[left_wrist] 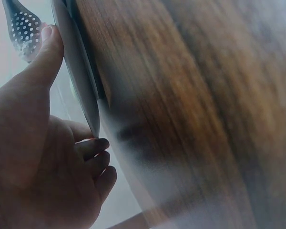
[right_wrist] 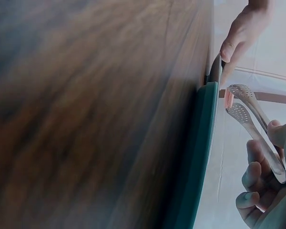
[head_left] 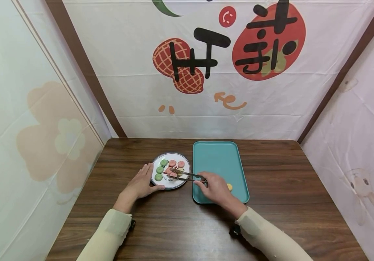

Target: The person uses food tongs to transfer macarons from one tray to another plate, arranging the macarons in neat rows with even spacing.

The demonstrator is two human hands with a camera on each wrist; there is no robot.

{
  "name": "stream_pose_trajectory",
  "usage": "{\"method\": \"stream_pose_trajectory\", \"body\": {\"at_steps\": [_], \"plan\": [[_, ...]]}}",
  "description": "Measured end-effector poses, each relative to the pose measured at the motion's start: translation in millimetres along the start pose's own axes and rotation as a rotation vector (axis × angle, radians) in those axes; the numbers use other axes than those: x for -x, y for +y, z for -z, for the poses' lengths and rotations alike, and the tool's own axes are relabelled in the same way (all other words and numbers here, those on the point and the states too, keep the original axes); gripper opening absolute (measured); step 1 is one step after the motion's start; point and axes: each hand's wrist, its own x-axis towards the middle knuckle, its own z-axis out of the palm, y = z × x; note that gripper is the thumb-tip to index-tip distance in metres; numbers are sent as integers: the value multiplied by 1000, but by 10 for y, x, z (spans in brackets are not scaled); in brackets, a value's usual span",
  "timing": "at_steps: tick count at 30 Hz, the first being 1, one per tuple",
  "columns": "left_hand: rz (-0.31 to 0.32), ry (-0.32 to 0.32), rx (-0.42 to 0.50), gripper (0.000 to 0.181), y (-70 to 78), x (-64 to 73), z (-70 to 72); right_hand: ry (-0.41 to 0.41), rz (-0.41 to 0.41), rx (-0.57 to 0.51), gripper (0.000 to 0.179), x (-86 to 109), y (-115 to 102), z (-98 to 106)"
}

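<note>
A white plate with a dark rim line bears several small round macaron-like sweets, green and pink. My left hand holds the plate's left side, thumb along its front rim and fingers along the left. My right hand grips metal tongs that reach left over the plate. Their perforated heads stand apart, with a pink sweet between them. Beneath my right hand is the teal tray, where a yellow sweet lies partly hidden by that hand.
Plate and tray stand side by side on a brown wood-grain table. A printed white cloth hangs behind the table's back edge, with more cloth at both sides. A dark device is strapped at my right wrist.
</note>
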Motion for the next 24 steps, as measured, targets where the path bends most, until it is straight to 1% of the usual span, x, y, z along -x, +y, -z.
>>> {"method": "stream_pose_trajectory", "body": {"at_steps": [7, 12, 20, 24], "plan": [[-8, 1, -3, 120, 5, 13, 2, -38, -16, 13, 36, -29, -16, -50], [-11, 3, -6, 119, 15, 17, 10, -74, -18, 3, 31, -57, -44, -69], [-5, 4, -12, 118, 4, 5, 5, -93, -21, 14, 27, -96, -67, -113], [-9, 4, -12, 118, -1, 2, 3, -103, -33, 17, 30, -110, -80, -117]]}}
